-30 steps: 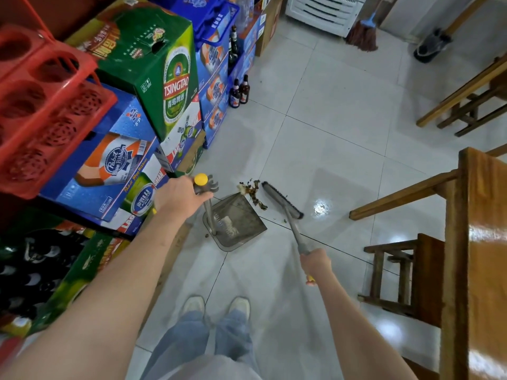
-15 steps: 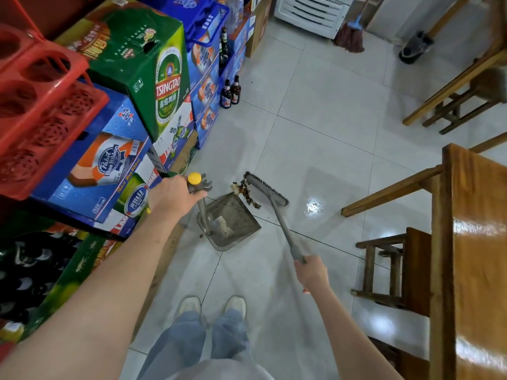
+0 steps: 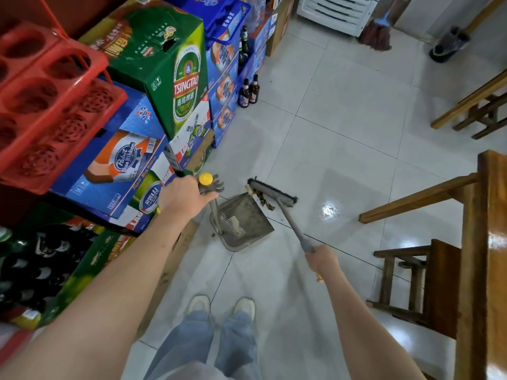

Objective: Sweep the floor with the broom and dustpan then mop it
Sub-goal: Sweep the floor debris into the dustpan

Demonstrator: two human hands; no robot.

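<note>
Readable labels: the green carton [image 3: 167, 64] at far left reads "TSINGTAO"; the blue carton [image 3: 118, 165] below it reads "Pabst Blue Ribbon". Two brown bottles [image 3: 249, 91] stand on the floor beside the stacked cartons.

The left hand [image 3: 183, 198] grips the upright, yellow-capped handle of the dustpan [image 3: 241, 223], which rests on the pale, glossy tiled floor [image 3: 343, 119]. The right hand [image 3: 322, 261] grips the broom [image 3: 277, 197] handle; the brush head touches the floor just beyond the pan's mouth, with brown debris [image 3: 263, 200] between them. A mop [image 3: 375, 34] leans at far right. Wooden furniture [image 3: 480, 242] occupies the right side.
</note>
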